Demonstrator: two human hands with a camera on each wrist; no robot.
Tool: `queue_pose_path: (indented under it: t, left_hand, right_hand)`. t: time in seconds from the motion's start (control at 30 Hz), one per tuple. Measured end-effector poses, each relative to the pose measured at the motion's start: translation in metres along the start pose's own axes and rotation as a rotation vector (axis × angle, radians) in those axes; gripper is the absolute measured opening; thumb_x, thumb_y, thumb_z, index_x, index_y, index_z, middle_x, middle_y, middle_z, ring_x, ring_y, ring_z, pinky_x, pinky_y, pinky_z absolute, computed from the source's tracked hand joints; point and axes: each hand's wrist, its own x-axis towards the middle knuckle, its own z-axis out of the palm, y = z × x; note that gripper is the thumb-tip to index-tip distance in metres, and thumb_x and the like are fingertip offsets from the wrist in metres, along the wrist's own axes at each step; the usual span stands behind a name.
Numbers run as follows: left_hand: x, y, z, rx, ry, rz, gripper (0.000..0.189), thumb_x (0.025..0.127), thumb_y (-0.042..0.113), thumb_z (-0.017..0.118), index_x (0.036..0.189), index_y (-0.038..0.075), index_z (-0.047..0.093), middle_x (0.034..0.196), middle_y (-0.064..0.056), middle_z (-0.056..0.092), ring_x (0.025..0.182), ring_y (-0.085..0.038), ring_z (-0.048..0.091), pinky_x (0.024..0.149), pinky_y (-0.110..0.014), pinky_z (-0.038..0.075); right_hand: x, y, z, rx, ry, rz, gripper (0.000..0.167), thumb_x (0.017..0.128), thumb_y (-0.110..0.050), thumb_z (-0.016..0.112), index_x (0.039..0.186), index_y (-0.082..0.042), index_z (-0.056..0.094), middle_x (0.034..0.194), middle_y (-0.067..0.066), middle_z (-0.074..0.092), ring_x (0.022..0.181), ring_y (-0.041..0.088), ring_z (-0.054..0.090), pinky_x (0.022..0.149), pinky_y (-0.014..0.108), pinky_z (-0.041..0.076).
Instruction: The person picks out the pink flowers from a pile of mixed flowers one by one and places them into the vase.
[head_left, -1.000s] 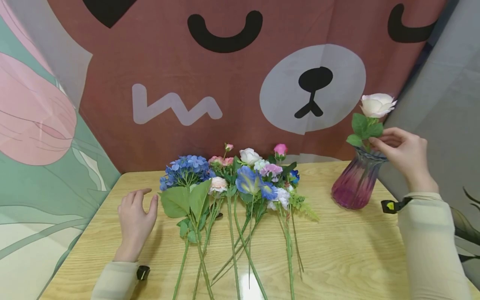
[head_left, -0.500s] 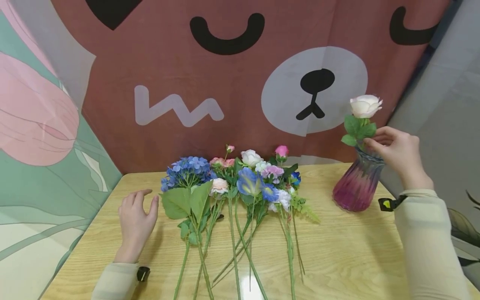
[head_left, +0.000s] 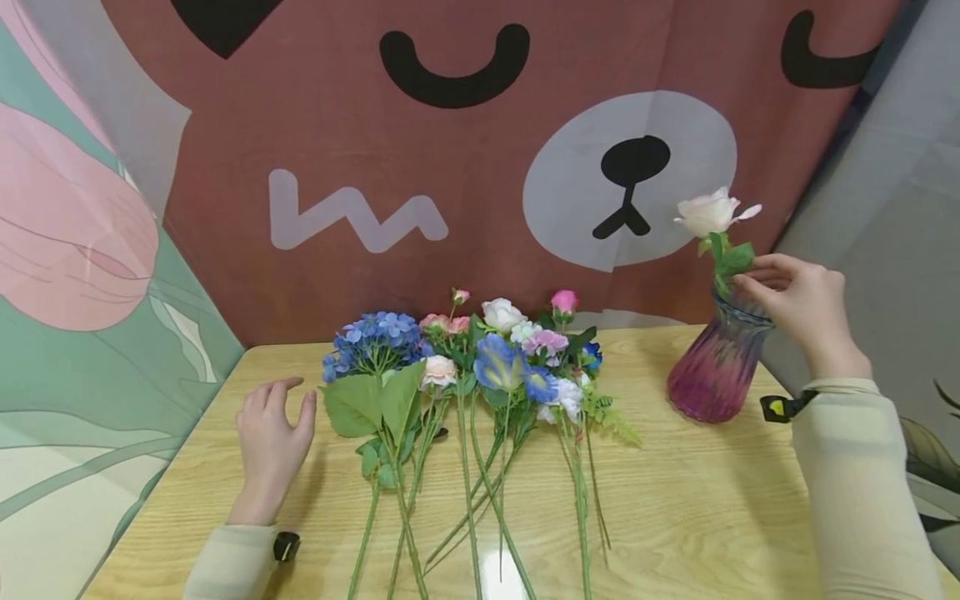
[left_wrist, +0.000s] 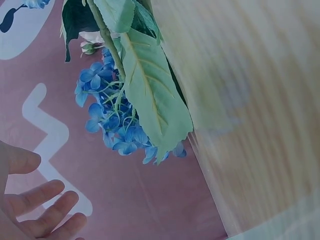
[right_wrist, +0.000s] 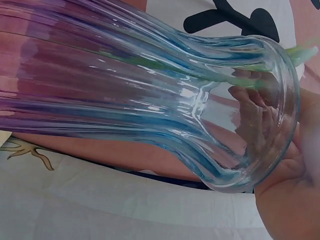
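Note:
My right hand (head_left: pixel 806 308) pinches a pale pink rose (head_left: pixel 708 214) just under its bloom, over the mouth of a glass vase (head_left: pixel 716 367). The vase fades from blue at its flared rim to magenta at its base. In the right wrist view, the rose's green stem runs down inside the vase (right_wrist: pixel 125 92), and my hand (right_wrist: pixel 285 192) is close beside the rim. One petal sticks out to the right of the bloom. My left hand (head_left: pixel 273 442) holds nothing, its fingers relaxed, left of a blue hydrangea (head_left: pixel 381 333) with broad green leaves (left_wrist: pixel 152 90).
Several artificial flowers lie across the middle of the wooden table (head_left: pixel 675 517), stems toward me. Among them are a blue iris (head_left: pixel 498 362), a white rose (head_left: pixel 502 314) and a fern sprig (head_left: pixel 617 423). A bear-print cloth (head_left: pixel 337 283) hangs behind.
The rose has shifted left in my right hand and turned, its bloom facing more to the left, with a petal now jutting out. My left hand stays in place.

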Motion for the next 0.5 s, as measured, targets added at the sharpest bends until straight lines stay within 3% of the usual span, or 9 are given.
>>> queue_pose_path:
  t: [0.13,0.2,0.27,0.33,0.5]
  left_hand:
    - [0.0003,0.0005,-0.0006,-0.003,0.004,0.004,0.025,0.084,0.012,0.067,0.102,-0.004,0.065,0.097,-0.025,0.062,0.097,-0.046,0.052,0.080,-0.058,0.034]
    - [0.0003,0.0007,-0.0008,-0.005,0.004,0.006,0.025,0.084,0.012,0.067,0.102,-0.004,0.065,0.097,-0.025,0.062,0.097,-0.045,0.052,0.080,-0.057,0.034]
    - [0.0002,0.0008,-0.0010,-0.005,0.003,0.006,0.025,0.084,0.012,0.067,0.102,-0.004,0.065,0.097,-0.025,0.062,0.097,-0.045,0.052,0.080,-0.057,0.034]
    - [0.0002,0.0007,-0.0009,-0.005,0.001,0.006,0.025,0.084,0.012,0.067,0.102,-0.004,0.065,0.097,-0.025,0.062,0.097,-0.045,0.052,0.081,-0.058,0.034]
    - [0.0006,0.0005,-0.0010,-0.005,-0.004,0.003,0.025,0.085,0.013,0.067,0.103,-0.004,0.065,0.098,-0.025,0.062,0.098,-0.045,0.052,0.082,-0.059,0.034]
  right_hand:
    - [-0.0007,0.0009,-0.0003,0.002,-0.007,0.000,0.035,0.087,-0.024,0.069,0.109,0.002,0.067,0.081,-0.010,0.072,0.063,-0.033,0.041,0.051,0.003,0.035]
    - [-0.0016,0.0013,-0.0002,0.008,-0.010,-0.004,0.036,0.087,-0.024,0.069,0.111,0.003,0.066,0.080,-0.019,0.071,0.063,-0.033,0.040,0.052,0.002,0.035]
    - [-0.0024,0.0016,-0.0001,0.008,-0.011,-0.004,0.038,0.087,-0.024,0.068,0.114,0.004,0.065,0.073,-0.043,0.055,0.063,-0.034,0.040,0.052,0.002,0.034]
    - [-0.0031,0.0014,-0.0001,0.013,-0.007,-0.005,0.039,0.088,-0.023,0.068,0.116,0.003,0.064,0.070,-0.056,0.037,0.063,-0.034,0.039,0.052,0.003,0.033]
    - [-0.0038,0.0001,-0.0004,-0.009,0.031,-0.022,0.035,0.089,-0.019,0.065,0.120,-0.003,0.064,0.075,-0.052,0.045,0.064,-0.035,0.039,0.049,0.007,0.032]
